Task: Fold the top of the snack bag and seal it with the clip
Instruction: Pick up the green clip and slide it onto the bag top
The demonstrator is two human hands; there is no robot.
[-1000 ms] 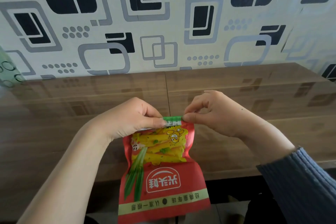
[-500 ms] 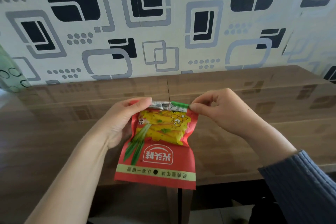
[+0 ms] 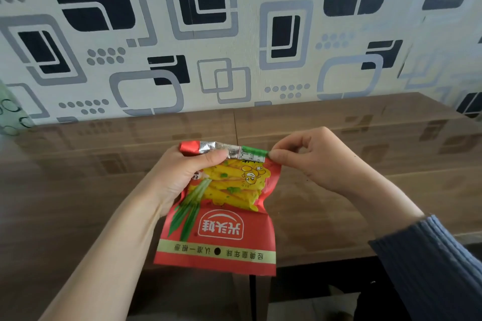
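A red snack bag (image 3: 221, 219) with a yellow and green picture hangs in front of me, printed side up and upside down to my view. Its far edge is rolled over into a narrow strip (image 3: 229, 150) that shows silver foil and a green label. My left hand (image 3: 180, 177) grips the left end of that rolled strip, thumb on top. My right hand (image 3: 307, 161) pinches the strip's right end between thumb and forefinger. No clip is in view.
A glossy brown wooden table (image 3: 365, 154) runs under the bag, with a seam (image 3: 236, 128) down its middle and its front edge near the bag's lower part. A patterned wall (image 3: 234, 34) rises behind it. A pale green patterned object (image 3: 9, 112) stands at the far left.
The bag has been lifted up and away from me, and its top edge has been rolled further. My hands have moved apart along the fold, so more of the strip shows.
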